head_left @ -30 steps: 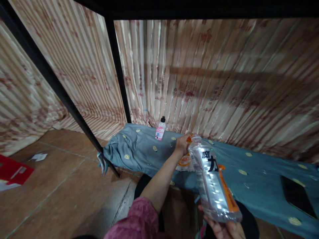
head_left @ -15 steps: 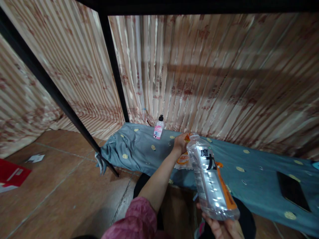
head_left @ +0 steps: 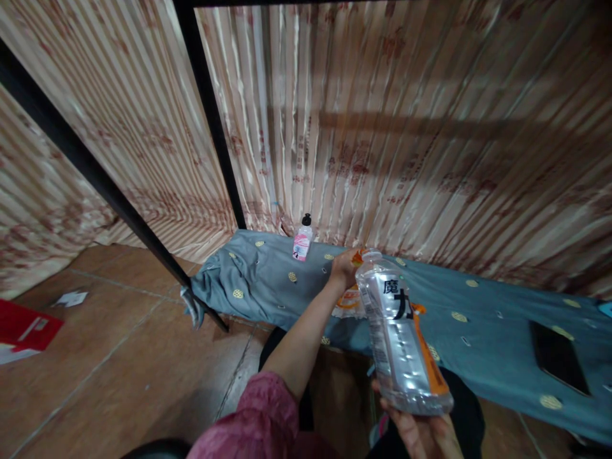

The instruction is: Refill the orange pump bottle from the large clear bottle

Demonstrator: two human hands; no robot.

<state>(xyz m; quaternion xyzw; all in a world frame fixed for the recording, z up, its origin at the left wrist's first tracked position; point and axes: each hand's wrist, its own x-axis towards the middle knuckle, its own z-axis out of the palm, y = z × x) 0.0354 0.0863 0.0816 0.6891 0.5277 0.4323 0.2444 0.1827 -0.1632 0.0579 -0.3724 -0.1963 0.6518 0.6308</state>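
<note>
A clear plastic bottle [head_left: 396,344] with a silver and orange label tilts in front of me, its mouth pointing away. My right hand [head_left: 418,428] grips it around the base from below. At the mouth, my left hand [head_left: 345,266] is closed on a small orange piece [head_left: 357,257]; the bottle hides part of the fingers, and what the piece is cannot be made out. Crinkled orange and clear plastic [head_left: 350,301] shows beneath my left wrist, partly behind the bottle. A small pink-labelled bottle with a black cap [head_left: 303,241] stands farther back.
A blue-green cloth with yellow pineapples [head_left: 268,274] covers the long low surface. On its right lies a dark phone [head_left: 559,358]. Black metal posts [head_left: 210,108] rise at the left before striped curtains [head_left: 382,83]. A red box [head_left: 29,326] sits on the tiled floor.
The view has tilted slightly down, with the frame's top bar now mostly out of sight. Both hands and the bottle keep nearly the same pose.
</note>
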